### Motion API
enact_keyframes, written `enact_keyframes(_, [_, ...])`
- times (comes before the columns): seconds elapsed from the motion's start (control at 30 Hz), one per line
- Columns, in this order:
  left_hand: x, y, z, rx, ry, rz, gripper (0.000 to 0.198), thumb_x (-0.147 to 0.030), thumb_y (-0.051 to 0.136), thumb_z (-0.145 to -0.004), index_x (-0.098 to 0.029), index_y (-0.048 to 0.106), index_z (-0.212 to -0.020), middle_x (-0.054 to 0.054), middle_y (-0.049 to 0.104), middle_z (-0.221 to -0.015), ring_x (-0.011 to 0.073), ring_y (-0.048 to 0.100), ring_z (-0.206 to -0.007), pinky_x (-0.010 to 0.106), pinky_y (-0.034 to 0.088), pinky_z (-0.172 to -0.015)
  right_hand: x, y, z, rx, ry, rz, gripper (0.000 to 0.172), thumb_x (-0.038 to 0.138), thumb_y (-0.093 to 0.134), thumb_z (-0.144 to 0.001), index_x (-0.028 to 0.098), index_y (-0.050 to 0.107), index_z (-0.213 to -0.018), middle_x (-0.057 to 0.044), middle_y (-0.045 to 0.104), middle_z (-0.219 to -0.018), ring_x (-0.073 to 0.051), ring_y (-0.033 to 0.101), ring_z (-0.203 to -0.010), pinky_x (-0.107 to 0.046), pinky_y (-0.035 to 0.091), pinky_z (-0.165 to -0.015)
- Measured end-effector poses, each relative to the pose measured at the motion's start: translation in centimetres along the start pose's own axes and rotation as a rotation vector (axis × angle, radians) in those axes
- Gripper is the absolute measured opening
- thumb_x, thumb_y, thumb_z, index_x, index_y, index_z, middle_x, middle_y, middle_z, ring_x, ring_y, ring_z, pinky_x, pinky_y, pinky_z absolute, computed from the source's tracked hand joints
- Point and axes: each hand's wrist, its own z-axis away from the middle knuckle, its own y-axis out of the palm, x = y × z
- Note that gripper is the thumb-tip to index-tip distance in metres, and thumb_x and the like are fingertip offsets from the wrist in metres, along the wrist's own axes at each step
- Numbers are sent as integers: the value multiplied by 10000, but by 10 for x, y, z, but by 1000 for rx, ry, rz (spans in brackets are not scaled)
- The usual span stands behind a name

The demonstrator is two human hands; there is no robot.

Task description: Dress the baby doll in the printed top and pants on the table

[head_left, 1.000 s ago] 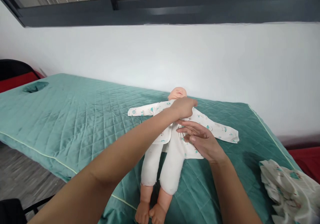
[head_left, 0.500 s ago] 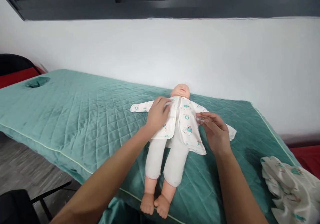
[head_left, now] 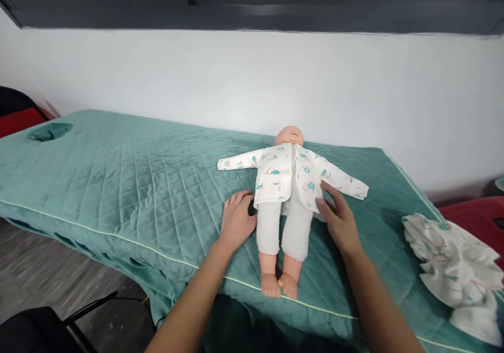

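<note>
Flanking jacket (head_left: 274,178): left hand (head_left: 238,218), right hand (head_left: 338,215), grips unclear; crumpled cloth (head_left: 457,261) farther right on green cover (head_left: 157,179)

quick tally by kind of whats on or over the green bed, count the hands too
Doll: 1
Printed jacket, on the doll: 1
Heap of crumpled printed cloth: 1 (cannot tell how many pieces)
Bare hands: 2, the left hand and the right hand
Total: 5, with the heap as one
</note>
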Motion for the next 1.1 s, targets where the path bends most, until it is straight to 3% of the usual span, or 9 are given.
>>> enact_keyframes(0.17, [0,-2,-1,51,42,-1,203,-217,628,-875,-261,688,-1063,39,661,-1372,272,557,-1293,460,381,-1111,0,-3,39,-87,36,190,585,512,744,-842,253,615,-1350,-108,643,-1373,-289,621,-1216,-497,496,-1065])
enact_keyframes(0.3, [-1,-2,1,56,103,-27,148,-240,606,-905,-245,690,-1027,41,666,-1357,259,565,-1272,451,382,-1104,2,2,38,-136,61,423,556,553,661,-869,194,646,-1294,-130,715,-1198,-278,662,-977,-477,517,-930])
enact_keyframes(0.43, [-3,0,2,51,170,-75,143,-243,571,-934,-227,684,-1019,57,673,-1332,261,578,-1243,448,403,-1067,6,6,35,-158,89,513,520,555,584,-895,156,678,-1214,-122,742,-1004,-251,635,-805,-414,510,-798])
enact_keyframes(0.87, [1,0,13,-101,73,-43,185,-233,488,-956,-219,647,-863,51,737,-1111,247,638,-1065,400,462,-943,11,6,44,-197,76,535,504,408,532,-847,133,678,-1243,-49,702,-769,-216,596,-661,-341,471,-683])
enact_keyframes(1.1, [-1,1,13,-118,47,-119,163,-206,513,-911,-225,627,-796,55,737,-1097,266,621,-1060,417,459,-940,3,5,42,-230,69,592,496,404,494,-876,154,669,-1268,-71,711,-817,-248,624,-708,-386,478,-722])
